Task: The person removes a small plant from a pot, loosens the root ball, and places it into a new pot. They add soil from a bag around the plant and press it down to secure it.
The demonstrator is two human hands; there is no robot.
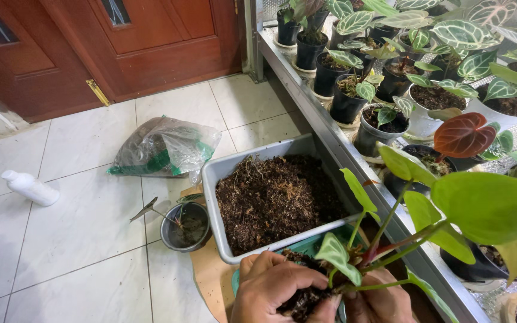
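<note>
Both hands close around the dark root ball (303, 299) of a small green plant (450, 209): the left hand (279, 290) wraps it from the near side with fingers curled tight, the right hand (381, 299) cups the far side at the stem base, though how firmly is hard to tell at the frame edge. The plant sits low over a teal pot (312, 245), just in front of the grey tray of potting mix (270, 197). The roots look crumbly and the thin stems likely snap easily, so the soil mass seems the safest place to hold. A small dark pot (185, 227) stands left, potted plants (384, 66) line the shelf.
</note>
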